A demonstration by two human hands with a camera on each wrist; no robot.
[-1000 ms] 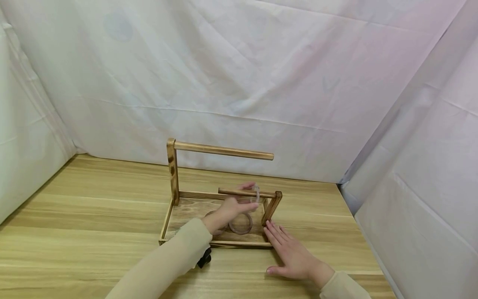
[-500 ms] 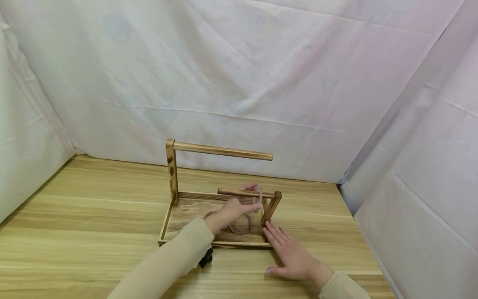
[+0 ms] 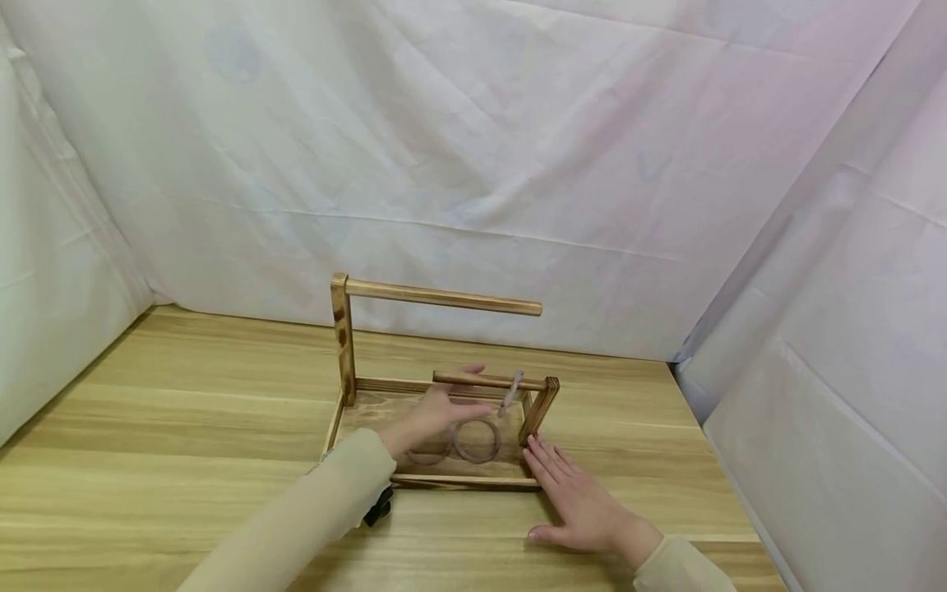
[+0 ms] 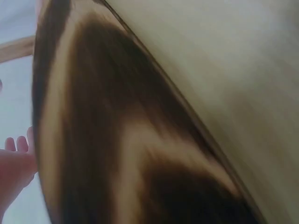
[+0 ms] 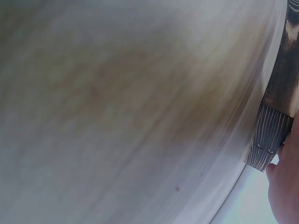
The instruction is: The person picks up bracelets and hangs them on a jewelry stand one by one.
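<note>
A translucent bangle (image 3: 511, 393) hangs around the short lower bar (image 3: 473, 379) of a wooden stand. My left hand (image 3: 436, 409) is just left of that bangle, its thumb in front of the bar and fingers behind it, with the bangle apart from them. Two more bangles lie in the stand's tray: a pinkish one (image 3: 477, 441) and another (image 3: 429, 457) partly hidden by my left wrist. My right hand (image 3: 573, 501) lies with fingers extended, fingertips against the tray's right front corner by the short post (image 3: 538, 411); part of it shows in the right wrist view.
A taller post (image 3: 344, 341) at the stand's left carries a long upper bar (image 3: 444, 298) above the lower one. The stand's tray (image 3: 473, 483) sits on a wood-grain table (image 3: 185, 427). Pale cloth (image 3: 473, 148) hangs behind and on both sides.
My left hand has let go of the bangle and drawn back to the left along the lower bar. The bangle now hangs tilted there. My right hand has not moved.
</note>
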